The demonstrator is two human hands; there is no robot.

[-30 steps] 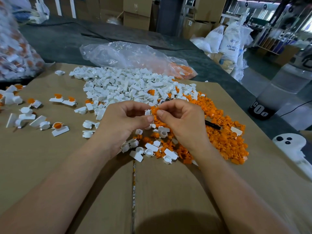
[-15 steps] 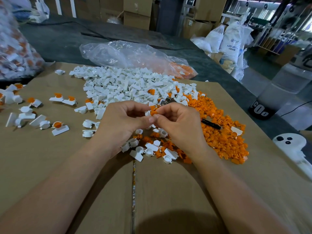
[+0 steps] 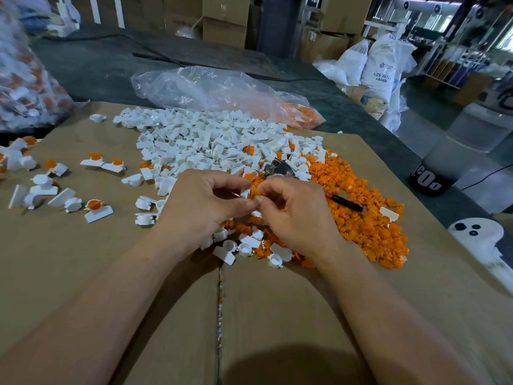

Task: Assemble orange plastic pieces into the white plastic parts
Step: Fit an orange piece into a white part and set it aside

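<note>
Head view: left hand pinches a small white plastic part, and right hand pinches a small orange plastic piece against it. Both are raised just above where the heap of white parts meets the heap of orange pieces (short reaches, I judge). Finished ones lie left; the bare brown cardboard sheet nearer the person gives room.
</note>
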